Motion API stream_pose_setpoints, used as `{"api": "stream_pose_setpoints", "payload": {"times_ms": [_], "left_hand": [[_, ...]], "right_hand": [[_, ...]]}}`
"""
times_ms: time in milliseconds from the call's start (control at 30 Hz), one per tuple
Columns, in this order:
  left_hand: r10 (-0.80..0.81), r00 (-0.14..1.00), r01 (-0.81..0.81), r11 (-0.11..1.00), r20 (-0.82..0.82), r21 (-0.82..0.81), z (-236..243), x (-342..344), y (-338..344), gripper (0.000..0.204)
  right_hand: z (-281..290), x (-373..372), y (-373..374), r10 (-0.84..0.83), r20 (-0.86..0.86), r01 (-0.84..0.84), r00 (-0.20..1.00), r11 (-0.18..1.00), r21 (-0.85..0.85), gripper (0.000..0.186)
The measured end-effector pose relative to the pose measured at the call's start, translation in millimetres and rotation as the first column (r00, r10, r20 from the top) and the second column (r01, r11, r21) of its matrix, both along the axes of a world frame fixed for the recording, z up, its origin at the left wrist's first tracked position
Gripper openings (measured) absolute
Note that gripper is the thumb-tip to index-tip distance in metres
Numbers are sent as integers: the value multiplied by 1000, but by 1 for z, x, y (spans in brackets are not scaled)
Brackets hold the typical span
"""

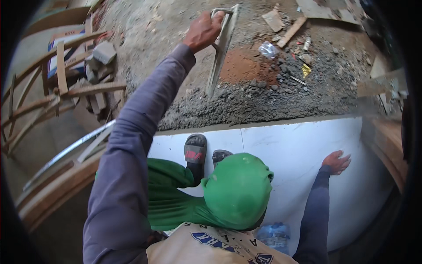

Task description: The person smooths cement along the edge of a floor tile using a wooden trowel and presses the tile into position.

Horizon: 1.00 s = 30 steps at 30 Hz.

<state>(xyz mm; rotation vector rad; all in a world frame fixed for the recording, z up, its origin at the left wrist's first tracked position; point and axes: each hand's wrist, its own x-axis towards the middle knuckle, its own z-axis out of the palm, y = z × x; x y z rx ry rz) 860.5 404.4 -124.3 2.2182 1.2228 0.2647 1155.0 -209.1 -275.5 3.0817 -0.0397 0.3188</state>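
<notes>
Stretched far forward, my left hand (204, 31) is wrapped round the handle of a long, narrow float (223, 55). Its flat blade runs from the rough floor toward the dark, crumbly mortar (246, 106). On the right, my right hand (337, 163) lies on the smooth white tiles (299, 141) with its fingers stretched out and nothing in it. A thin joint line crosses the tiles, whose far edge borders the mortar. A brown sand patch (246, 65) is just right of the float.
My sandal (195, 152) is on the tiles; my green-clad knee (237, 189) is beside it. A plastic bottle (274, 235) stands near my body. Wooden frame pieces (61, 70) and concrete lumps (104, 53) lie left. A wood strip (292, 31) and crumpled clear plastic (268, 50) lie beyond the mortar.
</notes>
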Motion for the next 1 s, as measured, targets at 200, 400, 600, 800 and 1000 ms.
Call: {"api": "stream_pose_setpoints", "payload": {"times_ms": [200,400,600,800,1000], "left_hand": [[-69,953,145,958,-295,247,105,-150,-28,53],[550,831,-546,835,80,-69,180,-284,-172,34],[825,545,-813,564,152,-145,198,-372,-279,40],[908,350,-844,412,230,-343,173,-411,-308,31],[895,405,-728,439,186,-527,132,-397,-298,33]], "right_hand": [[-18,11,-11,49,65,-43,997,995,-92,64],[-23,23,-21,5,26,-3,1000,996,-94,66],[0,18,-9,1,-52,-7,999,994,-113,64],[-4,14,5,17,-131,-50,991,966,-255,59],[33,-92,90,803,-102,-784,587,595,177,52]]}}
